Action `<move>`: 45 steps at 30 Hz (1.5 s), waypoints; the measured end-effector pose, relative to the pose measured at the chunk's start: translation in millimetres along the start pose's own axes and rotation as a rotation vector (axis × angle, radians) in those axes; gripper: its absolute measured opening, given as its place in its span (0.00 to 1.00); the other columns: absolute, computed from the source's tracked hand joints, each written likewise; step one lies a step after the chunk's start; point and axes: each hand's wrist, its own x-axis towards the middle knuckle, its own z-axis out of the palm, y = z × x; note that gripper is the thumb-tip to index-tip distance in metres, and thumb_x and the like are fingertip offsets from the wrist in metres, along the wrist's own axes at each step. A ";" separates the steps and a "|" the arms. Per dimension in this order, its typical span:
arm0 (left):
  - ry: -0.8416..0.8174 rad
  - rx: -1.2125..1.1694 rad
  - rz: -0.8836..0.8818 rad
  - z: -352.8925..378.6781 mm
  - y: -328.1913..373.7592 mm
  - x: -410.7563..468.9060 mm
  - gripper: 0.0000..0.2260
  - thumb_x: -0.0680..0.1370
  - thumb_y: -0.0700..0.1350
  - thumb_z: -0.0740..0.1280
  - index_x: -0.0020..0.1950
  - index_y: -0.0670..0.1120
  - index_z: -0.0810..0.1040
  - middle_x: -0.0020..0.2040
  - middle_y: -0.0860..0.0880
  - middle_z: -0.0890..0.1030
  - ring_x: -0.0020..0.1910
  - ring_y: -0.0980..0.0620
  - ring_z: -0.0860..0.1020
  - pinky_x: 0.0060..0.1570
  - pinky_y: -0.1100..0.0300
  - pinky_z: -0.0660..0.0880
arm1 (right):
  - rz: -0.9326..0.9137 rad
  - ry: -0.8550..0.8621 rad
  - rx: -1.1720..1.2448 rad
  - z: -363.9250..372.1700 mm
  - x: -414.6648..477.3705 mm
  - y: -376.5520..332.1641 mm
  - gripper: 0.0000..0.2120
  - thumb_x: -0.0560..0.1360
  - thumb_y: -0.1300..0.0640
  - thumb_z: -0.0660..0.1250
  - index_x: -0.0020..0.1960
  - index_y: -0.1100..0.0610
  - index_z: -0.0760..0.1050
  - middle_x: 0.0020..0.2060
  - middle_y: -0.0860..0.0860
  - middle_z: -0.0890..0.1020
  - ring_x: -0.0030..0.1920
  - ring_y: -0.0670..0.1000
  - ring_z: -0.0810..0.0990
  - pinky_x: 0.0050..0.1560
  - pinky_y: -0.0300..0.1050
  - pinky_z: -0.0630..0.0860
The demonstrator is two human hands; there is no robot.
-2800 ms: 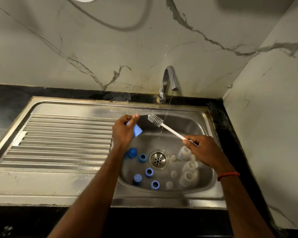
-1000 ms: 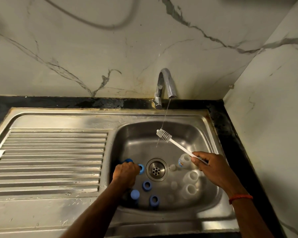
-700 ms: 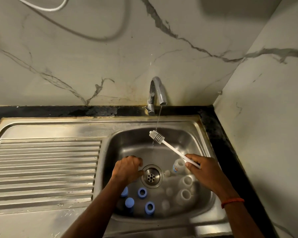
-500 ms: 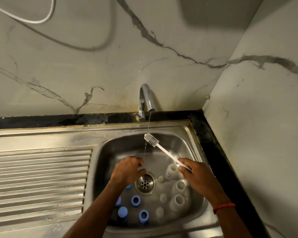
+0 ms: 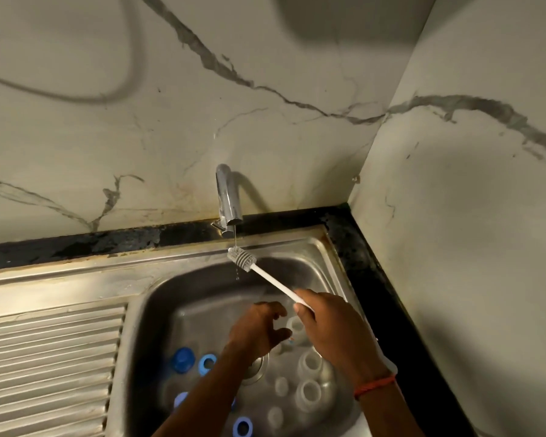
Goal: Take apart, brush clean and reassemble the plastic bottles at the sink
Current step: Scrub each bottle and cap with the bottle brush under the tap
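The brush is gripped by the right hand, head under the tap; a white bottle, seemingly upright, is found just right of the left hand, whose spread fingers hold nothing.

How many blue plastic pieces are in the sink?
4: a domed blue cap and a blue ring left of the drain, a second cap nearer, a second ring at the bottom edge. The left forearm may hide more.

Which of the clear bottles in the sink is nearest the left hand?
The rearmost bottle, just beyond the fingertips of the left hand. The middle bottle and front bottle stand nearer the camera, farther from that hand.
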 end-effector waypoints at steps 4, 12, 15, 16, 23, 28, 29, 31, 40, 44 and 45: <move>-0.012 -0.003 -0.011 18.7 7.3 20.3 0.26 0.73 0.58 0.74 0.69 0.59 0.72 0.67 0.55 0.75 0.61 0.52 0.77 0.59 0.53 0.78 | -0.010 0.001 0.025 -3.1 4.4 -2.8 0.20 0.83 0.43 0.55 0.73 0.45 0.69 0.60 0.45 0.81 0.60 0.45 0.78 0.59 0.40 0.75; -0.117 0.149 0.018 42.0 12.9 40.5 0.28 0.76 0.50 0.74 0.74 0.57 0.69 0.73 0.53 0.69 0.70 0.48 0.72 0.64 0.53 0.73 | 0.048 -0.026 0.036 2.0 -0.2 17.3 0.20 0.82 0.41 0.56 0.72 0.43 0.69 0.56 0.44 0.82 0.57 0.44 0.80 0.58 0.43 0.78; -0.128 0.180 0.015 44.7 12.5 39.8 0.24 0.77 0.46 0.72 0.72 0.56 0.72 0.72 0.52 0.70 0.68 0.47 0.73 0.61 0.52 0.75 | 0.043 -0.041 0.035 -1.2 -1.1 18.3 0.20 0.82 0.43 0.57 0.72 0.44 0.70 0.58 0.45 0.82 0.58 0.45 0.79 0.59 0.44 0.78; -0.112 0.186 0.013 44.1 12.4 38.5 0.23 0.77 0.45 0.71 0.71 0.56 0.72 0.71 0.51 0.71 0.67 0.47 0.74 0.60 0.52 0.75 | 0.042 -0.046 0.039 -2.0 0.2 17.0 0.20 0.82 0.43 0.57 0.72 0.45 0.70 0.58 0.45 0.82 0.58 0.45 0.79 0.59 0.43 0.78; 0.015 0.162 0.046 37.4 16.8 31.8 0.20 0.80 0.46 0.69 0.71 0.52 0.70 0.68 0.49 0.74 0.65 0.46 0.75 0.60 0.50 0.75 | 0.023 -0.009 0.056 -6.0 5.7 8.8 0.20 0.81 0.43 0.60 0.70 0.48 0.73 0.53 0.47 0.84 0.54 0.47 0.82 0.54 0.46 0.81; 0.186 -0.114 0.011 12.9 6.6 21.5 0.23 0.74 0.51 0.75 0.67 0.53 0.75 0.64 0.51 0.78 0.61 0.49 0.78 0.59 0.51 0.77 | -0.032 -0.006 0.073 -5.0 3.9 -4.5 0.16 0.82 0.44 0.59 0.67 0.45 0.74 0.49 0.43 0.84 0.49 0.43 0.81 0.49 0.41 0.80; 0.232 -0.189 0.008 7.6 1.3 18.0 0.23 0.72 0.52 0.77 0.64 0.52 0.77 0.62 0.52 0.79 0.59 0.51 0.78 0.57 0.54 0.77 | -0.037 0.000 0.085 -6.8 4.0 -11.5 0.14 0.82 0.46 0.60 0.65 0.46 0.76 0.48 0.44 0.84 0.47 0.43 0.81 0.47 0.39 0.79; 0.288 -0.341 -0.047 -2.3 -5.5 7.9 0.22 0.69 0.54 0.79 0.60 0.53 0.78 0.57 0.55 0.79 0.55 0.58 0.78 0.53 0.61 0.76 | -0.034 0.016 0.117 -9.5 4.3 -22.8 0.13 0.82 0.48 0.61 0.64 0.47 0.77 0.46 0.46 0.84 0.44 0.42 0.80 0.42 0.34 0.74; 0.605 -1.205 -0.243 -72.9 -6.0 -49.2 0.11 0.75 0.41 0.75 0.55 0.51 0.79 0.49 0.52 0.84 0.48 0.53 0.83 0.39 0.57 0.82 | -0.028 0.068 0.126 -14.6 1.5 -47.3 0.07 0.81 0.50 0.62 0.55 0.50 0.77 0.37 0.49 0.82 0.37 0.49 0.80 0.40 0.49 0.78; 0.615 -1.441 -0.240 -94.2 -5.2 -65.8 0.15 0.77 0.44 0.72 0.64 0.52 0.79 0.57 0.48 0.82 0.54 0.45 0.82 0.48 0.39 0.83 | -0.014 0.119 0.097 -25.1 -9.9 -47.8 0.06 0.80 0.51 0.63 0.51 0.51 0.78 0.36 0.51 0.82 0.39 0.54 0.81 0.40 0.50 0.77; 0.607 -1.464 -0.232 -97.2 -3.3 -68.9 0.16 0.77 0.45 0.73 0.64 0.52 0.79 0.58 0.48 0.82 0.55 0.44 0.82 0.49 0.36 0.82 | -0.019 0.120 0.091 -27.6 -12.2 -49.0 0.06 0.80 0.51 0.63 0.50 0.51 0.77 0.34 0.50 0.81 0.38 0.54 0.81 0.39 0.51 0.77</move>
